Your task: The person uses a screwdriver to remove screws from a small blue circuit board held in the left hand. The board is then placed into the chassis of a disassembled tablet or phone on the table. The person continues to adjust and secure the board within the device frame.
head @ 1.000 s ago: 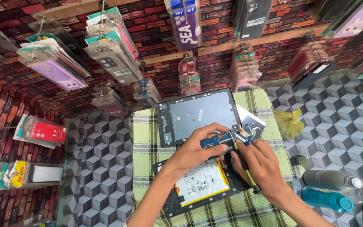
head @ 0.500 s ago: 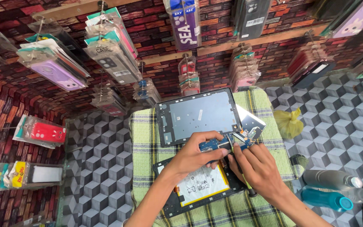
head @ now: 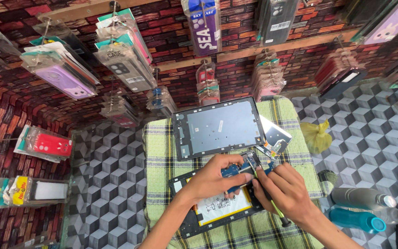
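My left hand (head: 213, 179) grips a small blue circuit board (head: 234, 171) just above an opened tablet body (head: 186, 225) with a white and yellow battery (head: 222, 205). My right hand (head: 285, 190) holds a thin tool with a black and yellow-green handle (head: 273, 208), its tip at the board next to a small metal part (head: 250, 161). Both hands meet over the tablet's upper right corner. A grey tablet back frame (head: 217, 127) lies flat farther away on the checked cloth (head: 157, 152).
A small screen panel (head: 275, 137) lies to the right of the frame. A yellow plastic bag (head: 316, 136) and bottles (head: 360, 220) sit at the right. Packaged phone cases (head: 120, 60) hang on the brick-pattern wall.
Both hands slid slightly down and left with the blue board; the tool tip stays at the board.
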